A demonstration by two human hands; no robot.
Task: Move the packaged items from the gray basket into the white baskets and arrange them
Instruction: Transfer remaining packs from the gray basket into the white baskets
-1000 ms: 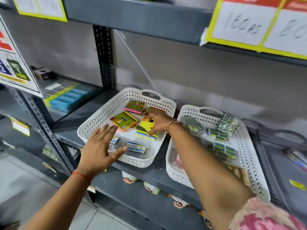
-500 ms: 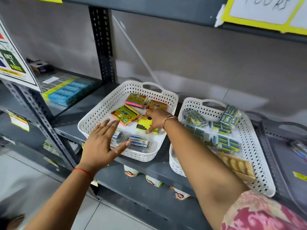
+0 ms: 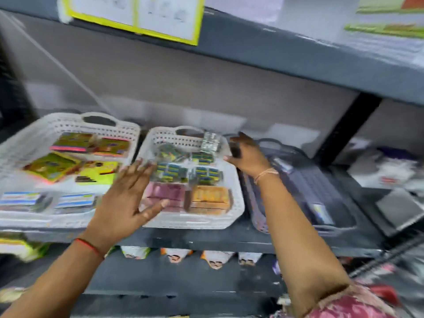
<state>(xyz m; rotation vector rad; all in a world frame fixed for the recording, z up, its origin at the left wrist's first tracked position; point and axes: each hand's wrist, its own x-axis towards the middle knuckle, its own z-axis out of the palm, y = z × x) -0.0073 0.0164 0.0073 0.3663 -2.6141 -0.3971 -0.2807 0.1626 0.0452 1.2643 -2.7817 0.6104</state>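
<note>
Right now the left hand (image 3: pixel 125 198) hovers flat with its fingers spread apart, holding nothing, over the gap between the two white baskets — its fingertips reach the near-left corner of the right white basket (image 3: pixel 237 180). The right hand (image 3: pixel 246 156) sits at that basket's far-right rim, just beside the gray basket (image 3: pixel 258 207); its fingers are partly curled, and motion blur hides whether they pinch anything, so I cannot tell. Inside the right white basket lie blue-and-green packets (image 3: pixel 171 171), a silvery pack (image 3: pixel 211 142) at the back, a pink pack (image 3: pixel 168 190) and an orange pack (image 3: pixel 210 196) at the front. The left white basket (image 3: pixel 68 122) holds yellow and green card packs (image 3: pixel 54 165) and blue-white packets (image 3: pixel 73 200). The gray basket stands to the right on the same gray shelf (image 3: pixel 229 239), with a small packaged item (image 3: pixel 321 211) inside — well apart from both hands.
</note>
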